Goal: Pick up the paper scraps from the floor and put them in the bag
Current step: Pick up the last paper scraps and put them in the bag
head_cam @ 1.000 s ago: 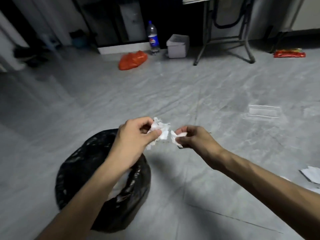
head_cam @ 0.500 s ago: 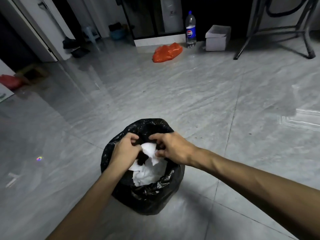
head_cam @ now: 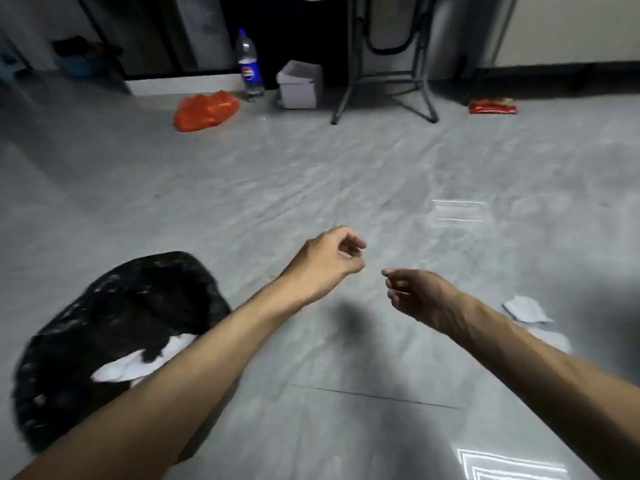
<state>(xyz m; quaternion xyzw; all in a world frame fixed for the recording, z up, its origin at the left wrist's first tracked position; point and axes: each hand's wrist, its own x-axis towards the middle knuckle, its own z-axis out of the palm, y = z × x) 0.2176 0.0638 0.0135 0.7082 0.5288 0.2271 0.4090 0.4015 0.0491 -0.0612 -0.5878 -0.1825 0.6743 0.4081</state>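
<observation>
Head view shows both hands empty above the floor (head_cam: 311,174): the left hand (head_cam: 329,261) has loosely curled fingers that grasp nothing, and the right hand (head_cam: 420,296) is relaxed too and holds nothing. The black bag (head_cam: 114,306) stands at 8 o'clock with its mouth open and white paper (head_cam: 138,367) already inside. One paper scrap (head_cam: 524,309) lies on the floor at 3 o'clock, just beside the right wrist. I think the right hand should reach for it, pinch a raised edge because it lies rather flat, and carry it across to the bag. A pale patch just below it may be another scrap or only a reflection; I cannot tell. Far away, from 11 to 1 o'clock, are an orange bag (head_cam: 206,110), a bottle (head_cam: 250,69), a white box (head_cam: 300,85), table legs (head_cam: 384,74) and a red packet (head_cam: 492,107); none of them blocks the way
</observation>
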